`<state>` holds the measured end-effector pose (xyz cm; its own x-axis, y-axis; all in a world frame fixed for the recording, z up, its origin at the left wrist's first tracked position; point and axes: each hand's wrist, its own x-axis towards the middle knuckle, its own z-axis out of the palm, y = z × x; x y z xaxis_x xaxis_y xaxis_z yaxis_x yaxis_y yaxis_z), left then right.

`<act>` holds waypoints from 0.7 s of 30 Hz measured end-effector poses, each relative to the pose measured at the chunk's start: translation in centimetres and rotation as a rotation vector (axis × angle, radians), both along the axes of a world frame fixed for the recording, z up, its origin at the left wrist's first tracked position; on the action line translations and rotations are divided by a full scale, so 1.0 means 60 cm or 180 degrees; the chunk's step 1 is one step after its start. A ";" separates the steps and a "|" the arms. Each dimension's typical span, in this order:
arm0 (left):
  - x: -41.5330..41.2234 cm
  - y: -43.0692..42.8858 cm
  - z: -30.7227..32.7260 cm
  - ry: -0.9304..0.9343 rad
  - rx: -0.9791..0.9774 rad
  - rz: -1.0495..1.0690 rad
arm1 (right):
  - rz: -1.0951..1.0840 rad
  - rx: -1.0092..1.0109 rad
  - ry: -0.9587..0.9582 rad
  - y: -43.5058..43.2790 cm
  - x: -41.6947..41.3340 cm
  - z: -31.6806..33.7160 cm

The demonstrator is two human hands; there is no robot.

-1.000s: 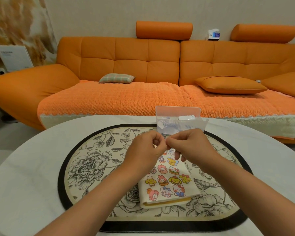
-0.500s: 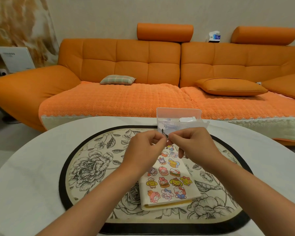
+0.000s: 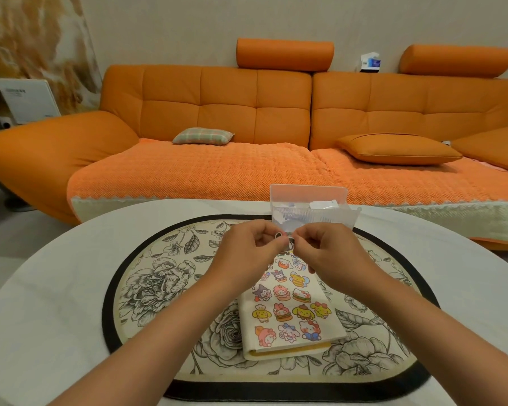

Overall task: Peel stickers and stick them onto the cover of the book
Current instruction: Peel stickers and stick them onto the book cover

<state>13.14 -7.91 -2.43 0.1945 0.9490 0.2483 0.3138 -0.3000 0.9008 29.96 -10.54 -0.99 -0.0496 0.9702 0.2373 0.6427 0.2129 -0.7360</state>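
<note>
Two hands [image 3: 248, 253] [image 3: 333, 254], one book [image 3: 294, 326], one box [image 3: 311, 213]

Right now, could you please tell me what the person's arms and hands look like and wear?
Both are bare: the left hand and the right hand wear no gloves, and no ring shows. The left forearm and right forearm carry no sleeve, watch or bracelet down to the frame's edge.

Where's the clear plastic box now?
Head view, right of centre: the clear plastic box sits at the floral mat's far edge, just beyond the left hand and right hand.
</note>
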 end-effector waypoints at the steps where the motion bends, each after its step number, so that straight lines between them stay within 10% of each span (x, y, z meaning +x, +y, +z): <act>1: 0.001 -0.001 -0.001 0.0037 0.0040 -0.0014 | -0.0013 0.0071 -0.0135 0.000 0.000 -0.003; 11: -0.005 0.000 -0.001 -0.0346 -0.0061 0.0148 | 0.0121 -0.0264 0.0939 -0.003 0.004 0.015; 16: 0.001 -0.012 -0.006 0.0313 0.0703 0.0669 | -0.0054 -0.0143 0.0817 -0.002 0.002 0.013; 21: 0.009 -0.020 0.001 -0.0244 -0.0127 0.0226 | -0.0193 0.0227 0.0220 -0.005 0.001 0.011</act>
